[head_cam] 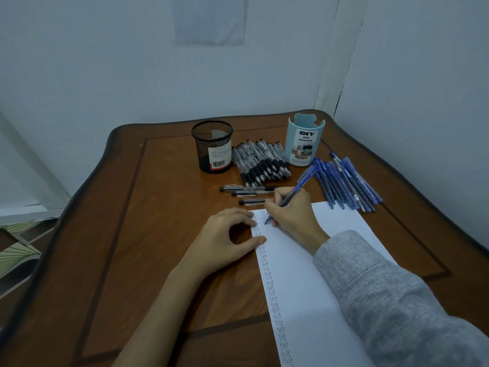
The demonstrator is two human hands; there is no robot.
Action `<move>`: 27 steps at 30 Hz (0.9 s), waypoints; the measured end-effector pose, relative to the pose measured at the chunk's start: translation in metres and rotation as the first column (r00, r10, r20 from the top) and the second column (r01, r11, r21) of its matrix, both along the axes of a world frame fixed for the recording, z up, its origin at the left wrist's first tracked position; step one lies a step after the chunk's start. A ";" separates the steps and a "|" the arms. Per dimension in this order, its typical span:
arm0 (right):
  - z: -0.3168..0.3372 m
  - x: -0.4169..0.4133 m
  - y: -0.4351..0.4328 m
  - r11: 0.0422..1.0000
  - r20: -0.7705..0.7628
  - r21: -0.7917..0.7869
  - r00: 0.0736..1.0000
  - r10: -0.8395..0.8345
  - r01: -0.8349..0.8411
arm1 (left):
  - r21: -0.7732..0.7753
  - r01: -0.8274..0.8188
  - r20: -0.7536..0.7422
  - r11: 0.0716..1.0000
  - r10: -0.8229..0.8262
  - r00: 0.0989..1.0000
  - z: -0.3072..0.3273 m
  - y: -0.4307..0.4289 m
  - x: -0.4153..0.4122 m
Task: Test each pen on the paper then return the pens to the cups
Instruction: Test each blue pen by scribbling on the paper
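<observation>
My right hand (292,213) grips a blue pen (296,192) with its tip on the top left of the white paper (317,300), beside a long column of "test" words. My left hand (225,239) presses the paper's left edge with fingertips and thumb. A black mesh cup (213,147) and a light blue desk organizer cup (304,140) stand at the back. Several black pens (260,161) lie in a pile between the cups. Several blue pens (346,184) lie to the right of the organizer. Three black pens (248,193) lie apart, just beyond my hands.
The brown wooden table (148,234) fills a corner between pale walls at the back and right. Its curved left edge drops to a patterned floor (18,250).
</observation>
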State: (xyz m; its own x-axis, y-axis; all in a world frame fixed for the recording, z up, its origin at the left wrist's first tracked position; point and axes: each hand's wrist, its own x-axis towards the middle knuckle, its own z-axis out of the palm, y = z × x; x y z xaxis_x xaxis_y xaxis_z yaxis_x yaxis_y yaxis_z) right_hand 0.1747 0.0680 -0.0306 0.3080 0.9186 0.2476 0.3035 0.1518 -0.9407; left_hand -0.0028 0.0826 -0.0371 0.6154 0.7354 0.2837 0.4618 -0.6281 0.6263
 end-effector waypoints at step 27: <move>-0.005 0.005 0.003 1.000 0.004 0.014 1.000 -0.002 0.002 | 0.004 0.006 0.003 1.000 -0.006 1.000 -0.001 0.001 0.001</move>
State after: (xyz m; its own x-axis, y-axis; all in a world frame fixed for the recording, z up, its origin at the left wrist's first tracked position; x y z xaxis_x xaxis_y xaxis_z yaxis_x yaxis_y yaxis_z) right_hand 0.1796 0.0710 -0.0353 0.3084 0.9146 0.2615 0.3073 0.1644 -0.9373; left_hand -0.0021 0.0833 -0.0378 0.6193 0.7304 0.2881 0.4562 -0.6334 0.6251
